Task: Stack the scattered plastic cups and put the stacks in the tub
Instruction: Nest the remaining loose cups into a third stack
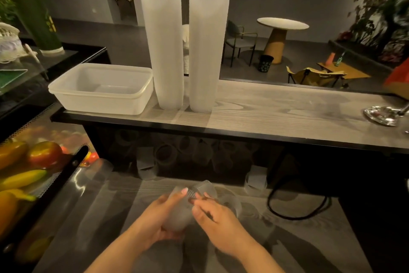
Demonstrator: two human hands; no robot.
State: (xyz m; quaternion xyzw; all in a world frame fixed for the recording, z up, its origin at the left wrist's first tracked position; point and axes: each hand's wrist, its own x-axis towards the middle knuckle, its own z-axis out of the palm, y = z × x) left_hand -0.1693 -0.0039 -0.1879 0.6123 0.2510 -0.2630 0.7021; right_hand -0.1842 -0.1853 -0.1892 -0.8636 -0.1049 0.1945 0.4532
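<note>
Two tall stacks of frosted plastic cups stand upright on the raised counter, the left stack [162,47] touching the tub and the right stack [205,51] beside it. The white plastic tub [73,95] at the counter's left end has nothing in it. On the lower table, my left hand [159,217] grips a short stack of cups [180,215] lying on its side. My right hand [212,213] pinches a single clear cup [204,189] at the mouth of that stack. Several loose cups [168,155] lie in shadow against the counter's dark front.
A fruit display case [33,168] with bananas and apples flanks the lower table on the left. A black cable loop [296,204] lies at the right. A shiny metal dish [382,114] sits at the counter's right end. Chairs and a round table stand beyond.
</note>
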